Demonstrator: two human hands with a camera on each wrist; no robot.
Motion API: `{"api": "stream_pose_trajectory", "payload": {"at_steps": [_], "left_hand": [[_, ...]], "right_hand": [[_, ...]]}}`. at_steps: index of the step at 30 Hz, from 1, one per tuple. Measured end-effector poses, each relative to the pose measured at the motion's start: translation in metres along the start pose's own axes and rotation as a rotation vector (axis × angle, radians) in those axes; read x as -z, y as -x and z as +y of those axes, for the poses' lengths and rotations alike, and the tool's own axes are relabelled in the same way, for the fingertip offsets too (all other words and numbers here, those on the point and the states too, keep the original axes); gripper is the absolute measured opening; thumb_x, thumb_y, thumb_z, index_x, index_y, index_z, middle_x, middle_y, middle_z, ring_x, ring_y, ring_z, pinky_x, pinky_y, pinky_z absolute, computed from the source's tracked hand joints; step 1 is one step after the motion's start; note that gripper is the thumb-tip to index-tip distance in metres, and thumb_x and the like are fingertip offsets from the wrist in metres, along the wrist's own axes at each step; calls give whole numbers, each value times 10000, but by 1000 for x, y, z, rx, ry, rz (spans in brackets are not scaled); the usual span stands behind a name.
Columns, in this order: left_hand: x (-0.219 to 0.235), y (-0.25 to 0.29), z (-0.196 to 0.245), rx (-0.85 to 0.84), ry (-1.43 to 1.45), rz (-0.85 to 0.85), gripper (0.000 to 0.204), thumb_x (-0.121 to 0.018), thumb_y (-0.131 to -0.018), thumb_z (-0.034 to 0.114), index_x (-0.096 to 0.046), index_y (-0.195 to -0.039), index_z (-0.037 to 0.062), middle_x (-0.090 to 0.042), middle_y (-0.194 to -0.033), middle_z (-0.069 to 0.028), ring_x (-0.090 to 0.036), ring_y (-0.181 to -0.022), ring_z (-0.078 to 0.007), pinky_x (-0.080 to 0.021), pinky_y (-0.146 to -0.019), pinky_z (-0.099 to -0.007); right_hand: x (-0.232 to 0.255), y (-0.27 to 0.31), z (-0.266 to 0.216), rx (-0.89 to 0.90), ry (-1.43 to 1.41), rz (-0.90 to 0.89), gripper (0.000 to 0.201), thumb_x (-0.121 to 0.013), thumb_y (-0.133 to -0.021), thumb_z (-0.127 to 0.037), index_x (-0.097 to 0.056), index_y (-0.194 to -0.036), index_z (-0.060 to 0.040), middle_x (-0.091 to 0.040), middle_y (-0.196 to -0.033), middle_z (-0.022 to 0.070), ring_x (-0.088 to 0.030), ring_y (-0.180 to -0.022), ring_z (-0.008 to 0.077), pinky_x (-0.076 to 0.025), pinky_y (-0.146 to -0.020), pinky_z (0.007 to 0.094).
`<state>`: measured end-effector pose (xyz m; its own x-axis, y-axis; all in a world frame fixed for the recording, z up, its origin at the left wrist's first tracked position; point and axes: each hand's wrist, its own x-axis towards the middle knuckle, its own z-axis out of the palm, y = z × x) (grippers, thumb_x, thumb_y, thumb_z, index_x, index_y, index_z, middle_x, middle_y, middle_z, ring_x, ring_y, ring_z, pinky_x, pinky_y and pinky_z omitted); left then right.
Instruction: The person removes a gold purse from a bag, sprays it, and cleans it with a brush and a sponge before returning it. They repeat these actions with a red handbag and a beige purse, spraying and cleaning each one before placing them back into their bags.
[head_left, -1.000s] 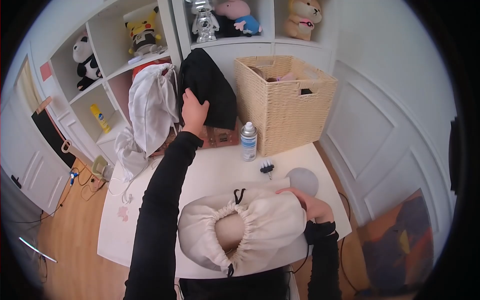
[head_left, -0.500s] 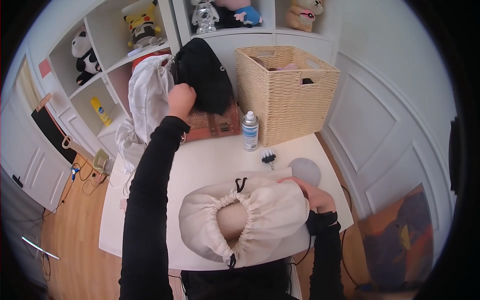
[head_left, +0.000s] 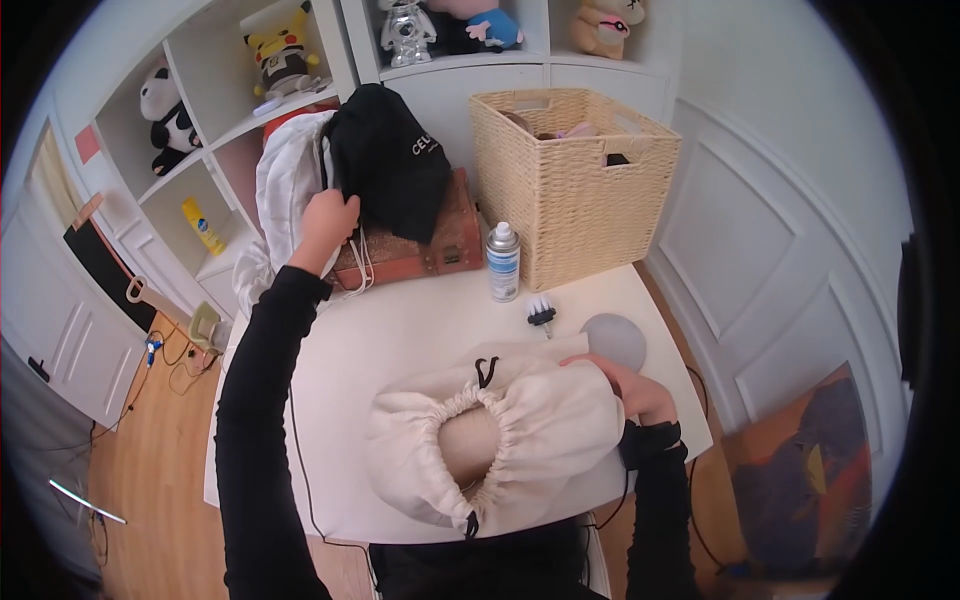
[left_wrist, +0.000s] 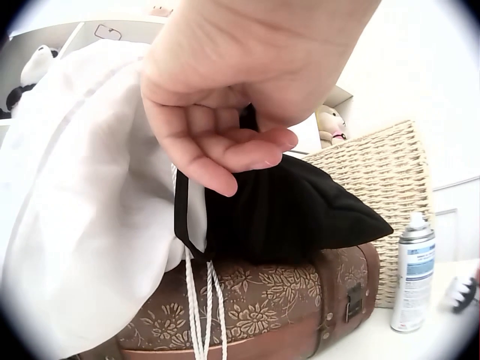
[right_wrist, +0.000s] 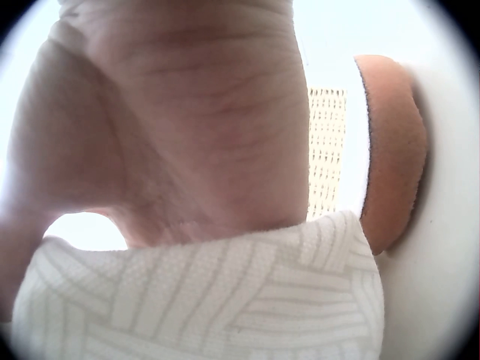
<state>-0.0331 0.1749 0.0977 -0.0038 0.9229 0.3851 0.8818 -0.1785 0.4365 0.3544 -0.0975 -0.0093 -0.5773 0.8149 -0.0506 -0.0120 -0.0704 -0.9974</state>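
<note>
My left hand [head_left: 330, 225] pinches the edge of a black cloth bag [head_left: 390, 155] with white lettering. That bag lies over a brown trunk [left_wrist: 255, 300] with a flower pattern. Beside it stands a white drawstring bag [left_wrist: 90, 180], and white cords [left_wrist: 193, 307] hang below the curled fingers. My right hand [head_left: 640, 390] is at the right end of a cream drawstring bag [head_left: 545, 430], whose gathered mouth faces up around something beige. In the right wrist view, a white line-patterned cloth [right_wrist: 210, 300] lies in my right palm, between thumb and hand; the fingertips are hidden behind it.
A spray can [head_left: 504, 262] and a small white-bristled brush [head_left: 541, 312] stand on the white table [head_left: 330, 400]. A grey disc [head_left: 614, 342] lies near my right hand. Behind are a woven basket [head_left: 575, 200] and shelves with plush toys [head_left: 170, 115].
My left hand has moved down and left from the black bag's body to its edge. The bag has shifted left and turned, and its lettering now shows. My right hand stays put.
</note>
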Motion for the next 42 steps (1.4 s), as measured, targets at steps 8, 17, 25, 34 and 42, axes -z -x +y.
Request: {"api": "stream_pose_trajectory", "payload": {"at_steps": [8,17,25,34,42], "left_hand": [[-13,19,-23,-3,234,26,381,-585,-925,347,-644,-840,-20,-637,-597,-132,-637,-473,-246,-509,-501,-359],[43,147,24,-539,643,-612,289,-629,-947,302,-582,-1108,67,-614,-972,-50,-617,-875,-129,-507,-703,-287],[86,245,27,-814,388,-860,918,-830,-705,286,-351,-1451,50,-510,-1279,-173,-541,-1159,-354,-446,-974,-377],[73,187,-19,-812,277,-442,629,-649,-635,-33,-628,-1238,146,-547,-1109,-134,-551,-1018,-344,-467,-864,-379],[78,159,-45,-730,578,-599,397,-551,-658,40,-596,-1051,74,-502,-1047,-90,-506,-1018,-270,-396,-925,-319]], "right_hand": [[8,-4,13,27,22,-41,1162,-950,-522,-387,-371,-1470,-45,-454,-1454,49,-410,-1345,168,-290,-1128,354],[51,-7,94,-21,213,-69,862,-840,-693,-152,-425,-1435,-10,-492,-1435,125,-427,-1347,214,-294,-1136,344],[63,-15,117,-37,239,-12,822,-825,-766,-212,-417,-1438,26,-465,-1464,137,-394,-1368,243,-271,-1153,343],[-37,-97,15,279,501,224,896,-852,-700,-124,-379,-1457,-44,-496,-1434,135,-455,-1340,241,-362,-1105,348],[-73,-88,-95,606,875,442,525,-666,-803,-125,-530,-1300,-30,-523,-1323,170,-501,-1231,337,-368,-1076,424]]}}
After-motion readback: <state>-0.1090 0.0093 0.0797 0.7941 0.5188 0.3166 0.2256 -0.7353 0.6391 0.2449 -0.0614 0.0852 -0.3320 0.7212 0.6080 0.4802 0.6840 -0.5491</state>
